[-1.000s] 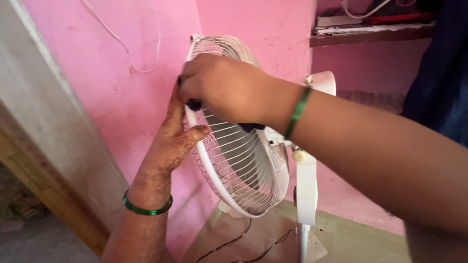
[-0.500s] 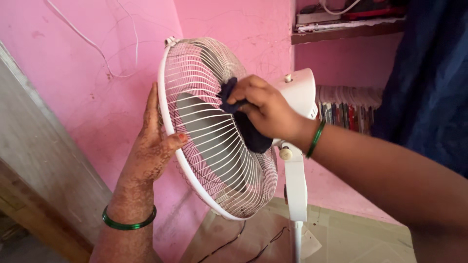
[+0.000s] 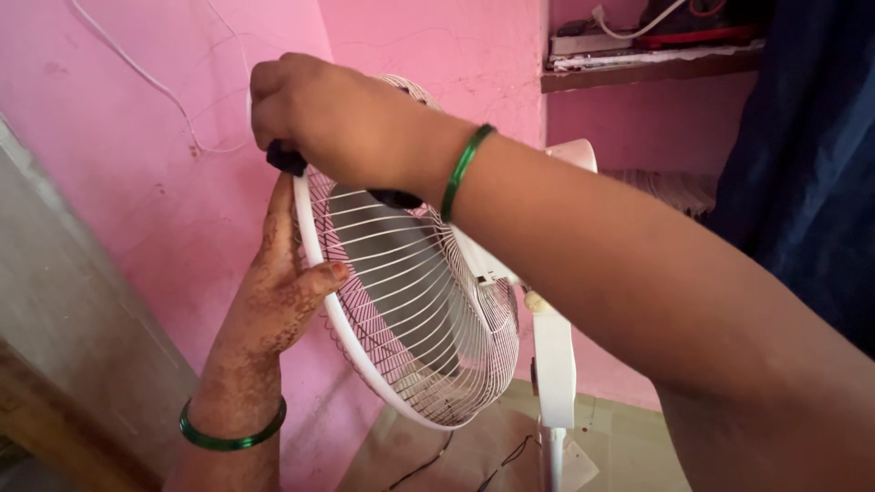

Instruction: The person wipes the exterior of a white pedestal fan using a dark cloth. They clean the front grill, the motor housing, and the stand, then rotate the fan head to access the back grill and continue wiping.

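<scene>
A white pedestal fan (image 3: pixel 410 310) stands tilted against a pink wall, its wire grille facing right. My left hand (image 3: pixel 283 282), patterned with henna and wearing a green bangle, grips the grille's left rim, thumb hooked over the front. My right hand (image 3: pixel 328 114) presses a dark blue cloth (image 3: pixel 288 162) against the top left of the rim; more of the cloth shows under the wrist. Grey blades are visible behind the wires.
The fan's white pole (image 3: pixel 554 383) runs down to a pale floor with a black cord (image 3: pixel 428 465). A shelf (image 3: pixel 638 68) at the upper right holds cables and flat items. A grey door frame (image 3: pixel 82 301) stands at the left. Dark blue fabric (image 3: pixel 802 164) hangs at the right.
My right hand moved with the cloth from the grille's middle up to the top left rim. My left hand kept its hold on the rim.
</scene>
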